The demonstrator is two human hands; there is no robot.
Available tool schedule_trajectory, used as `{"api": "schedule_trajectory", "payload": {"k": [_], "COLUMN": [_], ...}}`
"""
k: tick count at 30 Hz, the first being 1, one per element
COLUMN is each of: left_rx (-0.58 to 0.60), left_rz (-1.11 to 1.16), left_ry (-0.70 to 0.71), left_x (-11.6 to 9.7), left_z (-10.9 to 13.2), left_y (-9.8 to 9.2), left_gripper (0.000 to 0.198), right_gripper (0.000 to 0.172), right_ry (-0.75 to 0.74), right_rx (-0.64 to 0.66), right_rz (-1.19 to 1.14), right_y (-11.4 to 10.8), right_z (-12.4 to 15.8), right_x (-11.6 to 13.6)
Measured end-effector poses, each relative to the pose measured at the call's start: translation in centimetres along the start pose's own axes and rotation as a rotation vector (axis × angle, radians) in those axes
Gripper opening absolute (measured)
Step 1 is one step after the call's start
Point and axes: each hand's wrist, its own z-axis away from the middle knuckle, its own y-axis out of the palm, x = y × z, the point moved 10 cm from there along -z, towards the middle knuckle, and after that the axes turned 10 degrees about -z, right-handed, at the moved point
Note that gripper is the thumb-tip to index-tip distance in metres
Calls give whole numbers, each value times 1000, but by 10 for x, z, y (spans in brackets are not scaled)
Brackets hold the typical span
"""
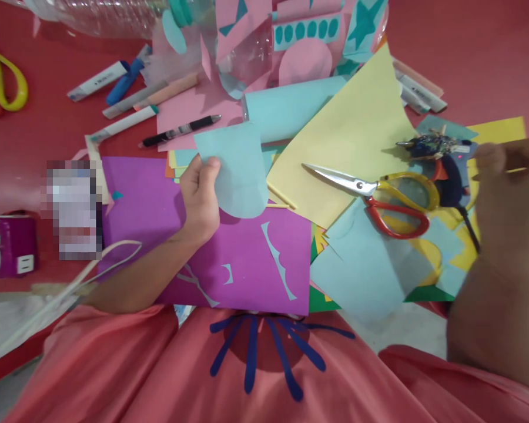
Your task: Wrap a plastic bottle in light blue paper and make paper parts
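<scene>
My left hand (203, 197) pinches a light blue paper piece (242, 173) with a rounded lower end, above the purple sheet (136, 223). At the right edge, my right hand (506, 161) is beside the blue glue gun (456, 167); its fingers are bent, and what they may hold is too unclear to make out. Scissors (365, 191) with yellow and red handles lie between the hands, their blades over a pale yellow sheet (348, 135). Below them is a light blue sheet (365, 270).
Markers (99, 81) and a black pen (180, 130) lie at the upper left. Behind the papers stands a plastic bottle (110, 17) beside pink paper pieces. A phone (74, 211) and a purple power socket (11, 244) are at the left. Paper scraps (280, 261) lie on the purple sheet.
</scene>
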Motion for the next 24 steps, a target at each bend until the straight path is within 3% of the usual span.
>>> {"api": "schedule_trajectory", "payload": {"k": [3, 5, 8, 12, 16, 19, 24], "left_rx": [61, 103, 188, 321, 395, 445, 620], "left_rz": [18, -10, -52, 6, 51, 107, 79], "left_ry": [-21, -13, 9, -10, -51, -67, -95], "left_x": [0, -2, -10, -16, -16, -16, -10], "left_z": [2, 6, 17, 33, 39, 41, 53], "left_y": [6, 11, 20, 33, 42, 49, 65], "left_gripper": [36, 37, 37, 31, 23, 18, 25], "right_gripper": [17, 13, 13, 16, 14, 15, 21], "right_ry": [-292, -453, -598, -617, -468, -268, 31], "right_rx": [232, 438, 648, 789, 809, 745, 727], "right_rz": [-277, -323, -191, -62, -128, -339, -761], "right_y": [38, 71, 111, 135, 135, 128, 128], "right_z": [41, 73, 103, 102, 87, 73, 62], "right_x": [86, 133, 167, 173, 167, 155, 130]}}
